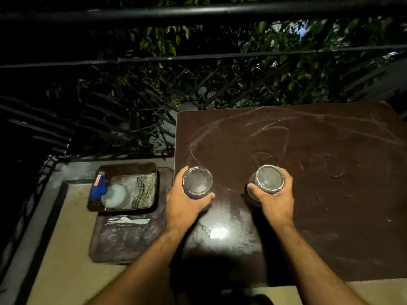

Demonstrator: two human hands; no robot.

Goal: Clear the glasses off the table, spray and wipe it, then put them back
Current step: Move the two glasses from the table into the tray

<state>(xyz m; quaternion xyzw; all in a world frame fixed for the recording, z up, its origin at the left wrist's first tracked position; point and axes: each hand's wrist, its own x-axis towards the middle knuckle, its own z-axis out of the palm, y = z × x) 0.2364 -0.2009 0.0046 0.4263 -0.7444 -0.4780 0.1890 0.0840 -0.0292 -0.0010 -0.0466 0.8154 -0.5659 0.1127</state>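
Two clear drinking glasses are seen from above over the dark brown table [319, 194]. My left hand [185, 205] grips the left glass [197, 181] at the table's left edge. My right hand [277, 201] grips the right glass [267, 179] nearer the table's middle. Whether the glasses rest on the surface or hang just above it cannot be told. Pale curved streaks and a bright light reflection mark the tabletop. A spray bottle [110, 192] with a blue trigger head lies in a dark tray [152, 172] to the left, together with a patterned cloth [141, 188].
The tray sits on a brown mat [123, 241] on a lower beige ledge left of the table. A folded silvery strip [130, 221] lies on the mat. Black railing bars [198, 57] and leafy branches stand beyond the table's far edge.
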